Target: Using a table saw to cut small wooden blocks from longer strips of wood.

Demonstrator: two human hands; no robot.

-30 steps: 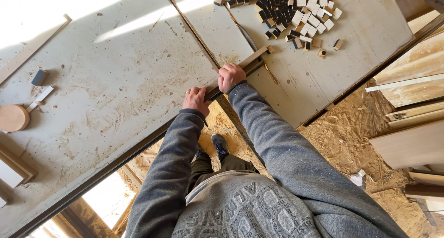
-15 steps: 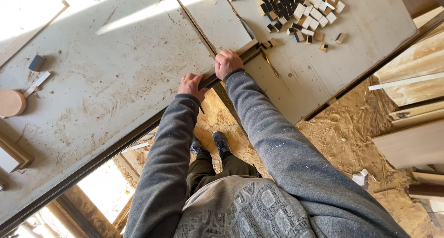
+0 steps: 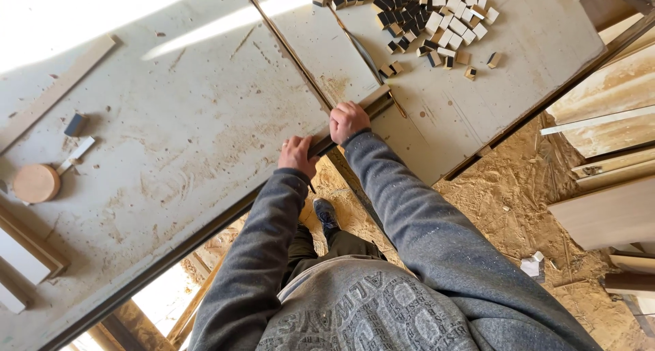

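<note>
The person stood bent over a wide, dusty grey saw table (image 3: 170,139), both arms in grey sweatshirt sleeves stretched out to a slim, pale wooden strip with a dark edge (image 3: 372,102). That strip lay flat on the table top near its front edge, running slantwise beside the long narrow slot (image 3: 286,47) that crosses the surface.

The right hand (image 3: 348,121) sat on top of the strip at its middle, fingers curled down over it and pressing it to the table, knuckles up. The left hand (image 3: 298,156) was at the strip's near end, right at the table's edge, fingers bent and closed about the wood; how far the thumb wrapped under it I could not tell. The two hands were close together, the left a little nearer the body.

Beyond the strip, a heap of small square wooden blocks, some pale and some dark-faced (image 3: 430,13), was scattered over the far part of the table, with a few strays (image 3: 391,69) lying near the strip's far end. Off to the left lay a round wooden disc (image 3: 35,183), a small grey block (image 3: 74,124) and a long flat batten (image 3: 54,95). Below the table edge the floor was deep in yellow sawdust (image 3: 505,194), with pale boards (image 3: 607,139) stacked at the right.
</note>
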